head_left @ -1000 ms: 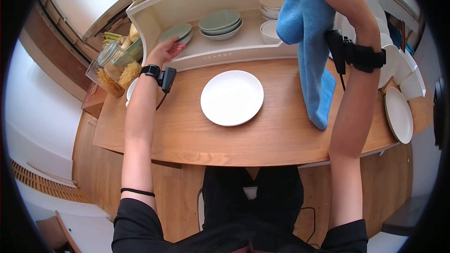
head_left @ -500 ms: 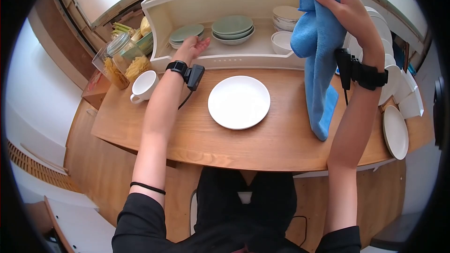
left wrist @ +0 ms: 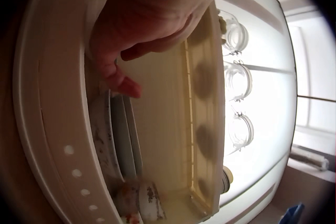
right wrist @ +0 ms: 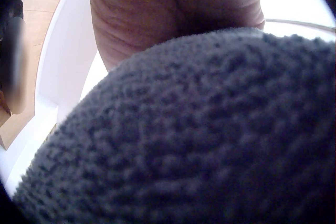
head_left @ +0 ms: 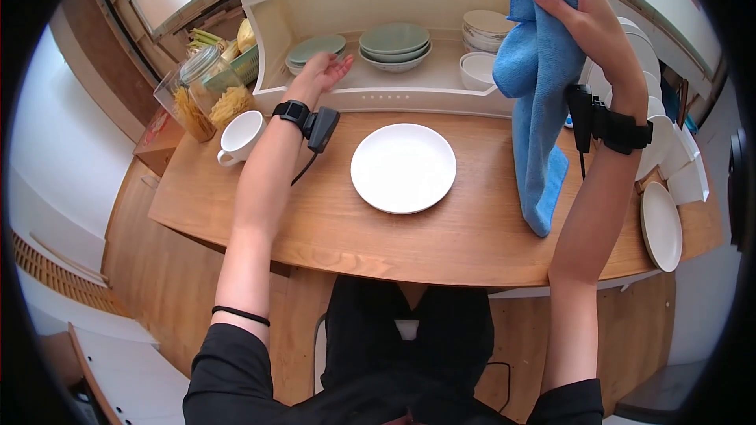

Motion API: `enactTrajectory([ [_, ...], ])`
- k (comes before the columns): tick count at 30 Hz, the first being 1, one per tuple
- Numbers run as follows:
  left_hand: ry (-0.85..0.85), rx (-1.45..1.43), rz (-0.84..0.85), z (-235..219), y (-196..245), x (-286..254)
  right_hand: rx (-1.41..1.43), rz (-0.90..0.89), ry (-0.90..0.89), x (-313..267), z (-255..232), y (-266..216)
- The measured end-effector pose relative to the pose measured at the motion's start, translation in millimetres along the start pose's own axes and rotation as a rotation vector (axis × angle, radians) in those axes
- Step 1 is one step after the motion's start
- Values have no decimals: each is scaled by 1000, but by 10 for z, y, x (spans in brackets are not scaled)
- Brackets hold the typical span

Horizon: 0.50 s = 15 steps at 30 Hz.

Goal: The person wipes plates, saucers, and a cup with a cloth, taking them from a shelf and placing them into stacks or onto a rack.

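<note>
High on the right, my right hand [head_left: 587, 24] grips a blue towel [head_left: 539, 94], which hangs down in front of the shelf toward the tabletop. In the right wrist view the towel [right wrist: 199, 129] fills most of the picture and looks dark. My left hand [head_left: 321, 72] reaches over the front ledge of the white shelf [head_left: 465, 104] with nothing in its fingers, which are loosely bent. It overlaps a stack of green-topped plates [head_left: 316, 47]. Right of that hand sits another stack of green dishes [head_left: 395, 36]. A white plate [head_left: 403, 168] lies on the table between the arms.
A white cup [head_left: 242, 132] stands beside my left forearm, with pasta jars [head_left: 209, 83] behind it. White bowls [head_left: 477, 69] sit at the shelf's right end. Further right are upright white dishes [head_left: 661, 145] and a leaning oval plate [head_left: 661, 227] near the wooden table's [head_left: 472, 244] edge.
My left hand has shifted right, from beside the left plate stack to in front of it. The head view has moved, bringing the cup into sight. My right hand still holds the towel up.
</note>
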State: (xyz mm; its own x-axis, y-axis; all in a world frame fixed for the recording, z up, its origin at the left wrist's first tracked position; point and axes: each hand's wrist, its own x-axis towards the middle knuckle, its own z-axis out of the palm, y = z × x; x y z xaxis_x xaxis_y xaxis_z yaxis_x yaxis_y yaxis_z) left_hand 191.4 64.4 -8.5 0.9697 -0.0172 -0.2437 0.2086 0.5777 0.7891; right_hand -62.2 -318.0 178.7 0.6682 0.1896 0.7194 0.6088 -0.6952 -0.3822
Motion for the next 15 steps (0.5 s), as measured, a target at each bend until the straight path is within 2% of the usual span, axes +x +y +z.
enactTrajectory([
  [1,1,-2,-1,52,20,-95,18,12,-3,-1,-1,-6],
  [3,-175,298,44,170,82,-337,38,25,-8,-7,8,6],
  [4,-173,298,42,244,109,-506,67,16,5,-10,21,44],
  [6,-335,700,156,398,145,-900,98,10,15,-20,21,54],
  [7,-334,699,153,455,144,-1080,57,9,-8,-20,-6,31],
  [9,-390,1105,171,531,118,-1394,15,9,-31,-29,-21,21],
  [10,-390,1105,169,535,78,-1514,8,1,-40,-36,-23,30],
  [12,-430,1459,112,506,-13,-1713,2,-7,-55,-59,-12,-1],
  [13,-429,1454,110,455,-55,-1756,9,-3,-50,-80,0,-46],
  [15,-377,1619,153,348,-141,-1818,12,1,-56,-94,26,-98],
])
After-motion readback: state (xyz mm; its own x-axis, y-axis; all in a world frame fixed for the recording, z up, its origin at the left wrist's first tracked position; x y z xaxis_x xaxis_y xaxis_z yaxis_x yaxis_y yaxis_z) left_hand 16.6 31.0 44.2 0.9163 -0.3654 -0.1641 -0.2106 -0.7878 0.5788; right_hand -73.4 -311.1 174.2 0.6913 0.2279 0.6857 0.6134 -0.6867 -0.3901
